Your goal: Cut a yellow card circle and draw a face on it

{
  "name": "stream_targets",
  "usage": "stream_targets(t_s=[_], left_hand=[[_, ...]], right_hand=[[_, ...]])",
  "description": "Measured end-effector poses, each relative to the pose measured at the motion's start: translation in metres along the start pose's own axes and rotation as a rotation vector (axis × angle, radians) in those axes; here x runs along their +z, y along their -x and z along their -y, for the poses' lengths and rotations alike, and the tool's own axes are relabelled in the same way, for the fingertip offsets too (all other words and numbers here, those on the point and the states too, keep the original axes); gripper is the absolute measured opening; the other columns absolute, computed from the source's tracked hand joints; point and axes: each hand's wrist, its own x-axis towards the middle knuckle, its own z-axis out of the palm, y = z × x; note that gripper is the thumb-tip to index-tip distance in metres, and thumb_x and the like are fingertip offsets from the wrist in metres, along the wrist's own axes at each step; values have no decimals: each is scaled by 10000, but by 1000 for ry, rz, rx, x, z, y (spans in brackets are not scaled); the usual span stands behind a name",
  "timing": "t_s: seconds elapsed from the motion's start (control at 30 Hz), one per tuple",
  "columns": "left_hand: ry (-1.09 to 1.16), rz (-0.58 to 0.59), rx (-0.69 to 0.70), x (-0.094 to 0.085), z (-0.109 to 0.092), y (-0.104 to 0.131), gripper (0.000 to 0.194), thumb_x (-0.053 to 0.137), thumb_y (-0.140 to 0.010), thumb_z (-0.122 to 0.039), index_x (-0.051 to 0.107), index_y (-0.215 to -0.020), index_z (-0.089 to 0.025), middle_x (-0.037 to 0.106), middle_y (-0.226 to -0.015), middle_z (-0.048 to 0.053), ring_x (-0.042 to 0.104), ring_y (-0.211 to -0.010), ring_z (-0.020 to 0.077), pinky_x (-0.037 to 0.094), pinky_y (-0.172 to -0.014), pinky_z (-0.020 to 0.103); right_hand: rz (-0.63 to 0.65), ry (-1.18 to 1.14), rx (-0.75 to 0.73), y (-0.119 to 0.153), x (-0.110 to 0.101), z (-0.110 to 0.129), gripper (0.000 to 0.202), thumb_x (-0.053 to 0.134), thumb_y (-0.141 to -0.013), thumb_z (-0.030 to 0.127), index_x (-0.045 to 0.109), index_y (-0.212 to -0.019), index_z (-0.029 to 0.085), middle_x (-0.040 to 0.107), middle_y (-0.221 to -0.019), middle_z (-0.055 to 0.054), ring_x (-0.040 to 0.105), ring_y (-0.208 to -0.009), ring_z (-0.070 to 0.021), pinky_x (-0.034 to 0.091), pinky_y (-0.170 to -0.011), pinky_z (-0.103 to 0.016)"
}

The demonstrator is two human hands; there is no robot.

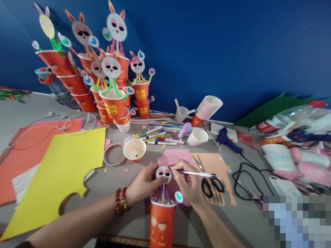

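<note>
A white paper rabbit face (163, 173) with pink ears and dark eyes stands on purple pipe-cleaner stems above a red paper cup (162, 224). My left hand (146, 181) grips the face from the left, its thumb across the lower part. Between the fingers of my right hand (187, 184) is a pen (196, 173), its tip at the upper right edge of the face. A round white disc with a teal heart (178, 196) sticks out at the cup's right rim. Pink paper (178, 156) lies behind my hands.
Black-handled scissors (212, 187) rest on orange paper (230, 189) at the right. Farther right is a blue glue gun (229, 140) with its cord. Finished rabbit cups (112, 103) stand back left, near yellow paper (77, 162). Markers (162, 142) and stacked cups (207, 110) lie behind.
</note>
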Motion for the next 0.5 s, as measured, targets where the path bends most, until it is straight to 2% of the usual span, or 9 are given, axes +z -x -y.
stream_targets(t_s=[0.5], left_hand=[[-9,-9,-5,0,1,0,369,730,-834,-447,606,-1034,-163,662,-963,57,614,-889,209,483,-814,308]], right_hand=[[-42,17,15,1,0,-2,148,529,-868,147,588,-752,216,620,-660,16,568,-585,-151,416,-557,-257]])
